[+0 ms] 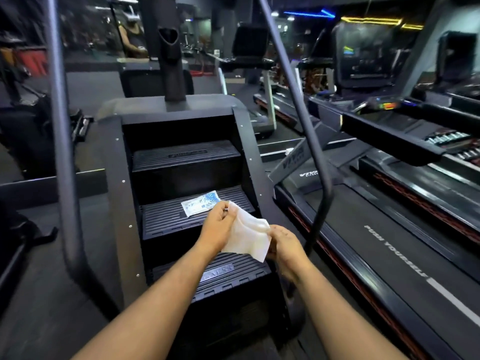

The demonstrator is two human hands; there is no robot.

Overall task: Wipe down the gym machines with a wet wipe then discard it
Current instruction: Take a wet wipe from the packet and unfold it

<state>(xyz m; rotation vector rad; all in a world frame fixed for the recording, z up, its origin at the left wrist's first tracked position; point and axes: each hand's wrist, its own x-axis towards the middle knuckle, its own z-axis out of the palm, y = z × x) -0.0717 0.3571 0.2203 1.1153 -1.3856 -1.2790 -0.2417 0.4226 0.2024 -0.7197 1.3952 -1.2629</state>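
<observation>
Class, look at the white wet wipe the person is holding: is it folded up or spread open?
Partly spread. The wet wipe hangs stretched between the left hand and right hand, each pinching an edge, though creases and a folded-over edge remain.

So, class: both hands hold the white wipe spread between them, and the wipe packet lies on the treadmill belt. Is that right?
Not quite. The head view shows the packet lying on a step of the stair climber, not the treadmill. The left hand and right hand do hold the wipe spread between them.
</observation>
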